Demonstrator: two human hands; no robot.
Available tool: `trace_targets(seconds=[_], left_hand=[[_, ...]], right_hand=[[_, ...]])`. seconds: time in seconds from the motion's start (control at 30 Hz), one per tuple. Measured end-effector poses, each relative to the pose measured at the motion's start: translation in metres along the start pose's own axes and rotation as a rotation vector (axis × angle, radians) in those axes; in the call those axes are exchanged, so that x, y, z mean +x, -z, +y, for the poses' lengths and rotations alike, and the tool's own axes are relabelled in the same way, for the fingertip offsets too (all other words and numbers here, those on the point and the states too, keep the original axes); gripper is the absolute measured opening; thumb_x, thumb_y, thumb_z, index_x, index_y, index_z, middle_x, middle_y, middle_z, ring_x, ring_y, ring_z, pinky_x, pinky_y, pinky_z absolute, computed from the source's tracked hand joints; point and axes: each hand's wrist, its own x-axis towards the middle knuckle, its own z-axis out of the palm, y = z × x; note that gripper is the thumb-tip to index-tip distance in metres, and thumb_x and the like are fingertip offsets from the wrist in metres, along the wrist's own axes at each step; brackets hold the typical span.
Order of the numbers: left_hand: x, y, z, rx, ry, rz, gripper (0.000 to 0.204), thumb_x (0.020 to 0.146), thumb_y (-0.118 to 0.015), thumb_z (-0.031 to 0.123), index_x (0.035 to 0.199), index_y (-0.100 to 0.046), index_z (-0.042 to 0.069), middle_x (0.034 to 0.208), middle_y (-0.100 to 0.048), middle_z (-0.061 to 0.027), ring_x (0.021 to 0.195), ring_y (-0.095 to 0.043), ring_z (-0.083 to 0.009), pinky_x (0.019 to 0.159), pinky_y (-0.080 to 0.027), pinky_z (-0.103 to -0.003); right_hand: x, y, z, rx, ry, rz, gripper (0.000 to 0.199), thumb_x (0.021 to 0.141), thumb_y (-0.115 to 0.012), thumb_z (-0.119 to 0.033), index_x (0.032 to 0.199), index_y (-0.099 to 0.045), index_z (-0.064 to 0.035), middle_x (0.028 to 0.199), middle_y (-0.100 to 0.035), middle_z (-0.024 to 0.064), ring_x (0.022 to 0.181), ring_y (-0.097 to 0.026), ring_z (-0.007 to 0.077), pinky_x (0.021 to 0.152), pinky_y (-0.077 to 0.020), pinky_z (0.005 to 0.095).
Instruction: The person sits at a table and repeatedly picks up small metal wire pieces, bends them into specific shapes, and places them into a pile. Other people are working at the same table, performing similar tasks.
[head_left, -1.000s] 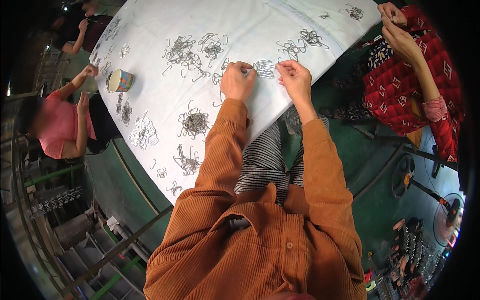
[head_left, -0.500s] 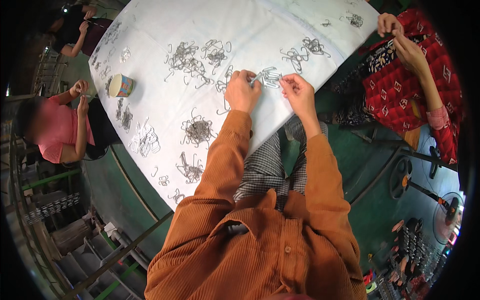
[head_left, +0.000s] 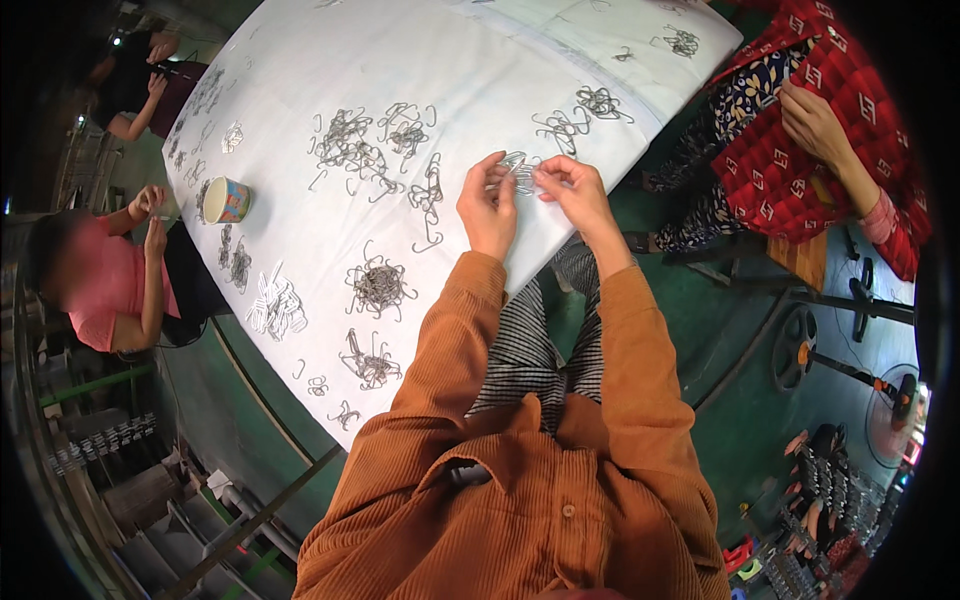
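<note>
Over the near right edge of the white-covered table, my left hand (head_left: pixel 487 208) is closed, with a thin bent wire piece (head_left: pixel 511 163) at its thumb and fingertips. My right hand (head_left: pixel 580 197) is closed in a pinch just to the right; whatever its fingertips grip is too small to make out. Between and beneath the fingertips lies a small bunch of silvery wire loops (head_left: pixel 524 180), partly hidden by both hands. Left of my left hand is a loose strip of darker wire hooks (head_left: pixel 427 200).
Tangled heaps of wire hooks (head_left: pixel 345 140) and a round hook pile (head_left: pixel 380 286) lie on the table (head_left: pixel 300 60). Pale finished-looking loops (head_left: pixel 277 305) lie near a paper tub (head_left: pixel 227 201). Co-workers sit left and right; a fan (head_left: pixel 896 415) stands at lower right.
My right hand has come closer to my left hand, over the wire loops. The whole view has shifted slightly. A co-worker's hand at right has lowered.
</note>
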Motion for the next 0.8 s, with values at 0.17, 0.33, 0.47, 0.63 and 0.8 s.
trace_targets(seconds=[0.17,0.33,0.47,0.63,0.8], left_hand=[[-0.0023,0.0018,0.0096,0.044,-0.009,-0.03,0.037,0.084,-0.069,0.003,0.119,-0.056,0.004,0.091,-0.067,-0.0052,0.077,-0.06,-0.0082,0.061,-0.047,-0.021],[-0.0036,0.0034,0.0094,0.01,-0.007,-0.056,0.039,0.083,-0.07,0.003,0.119,-0.056,0.005,0.091,-0.068,-0.0047,0.075,-0.059,-0.0071,0.062,-0.046,-0.019],[-0.0038,0.0041,0.0072,-0.025,0.005,-0.078,0.039,0.083,-0.07,0.003,0.119,-0.056,0.005,0.091,-0.069,-0.0041,0.075,-0.059,-0.0068,0.062,-0.045,-0.019],[-0.005,0.0046,0.0071,0.002,0.031,-0.148,0.038,0.082,-0.071,0.003,0.118,-0.057,0.004,0.091,-0.069,-0.0037,0.075,-0.059,-0.006,0.063,-0.044,-0.019],[-0.0047,0.0033,0.0062,0.037,0.007,-0.157,0.037,0.081,-0.071,0.003,0.116,-0.058,0.004,0.09,-0.07,-0.0024,0.074,-0.056,-0.0052,0.062,-0.043,-0.019]], right_hand=[[-0.0014,-0.0006,-0.0081,0.157,-0.033,0.066,0.019,0.086,-0.07,-0.013,0.093,-0.066,0.0043,0.085,-0.064,0.0068,0.077,-0.061,0.0118,0.066,-0.0549,0.0249],[-0.0024,-0.0004,-0.0069,0.21,-0.055,0.09,0.019,0.088,-0.069,-0.014,0.094,-0.066,0.0041,0.086,-0.065,0.0068,0.076,-0.062,0.0126,0.068,-0.0546,0.0242],[-0.0034,0.0007,-0.0076,0.227,-0.075,0.108,0.017,0.089,-0.067,-0.013,0.095,-0.065,0.0031,0.086,-0.065,0.0066,0.077,-0.063,0.0124,0.071,-0.0553,0.0251],[-0.0052,-0.0008,-0.0045,0.274,-0.063,0.193,0.016,0.09,-0.066,-0.011,0.094,-0.065,0.0038,0.087,-0.067,0.0076,0.078,-0.064,0.0131,0.074,-0.0538,0.0242],[-0.0061,-0.0037,-0.0043,0.275,0.0,0.165,0.015,0.09,-0.066,-0.012,0.094,-0.065,0.0022,0.086,-0.067,0.007,0.079,-0.063,0.0119,0.074,-0.052,0.0237]])
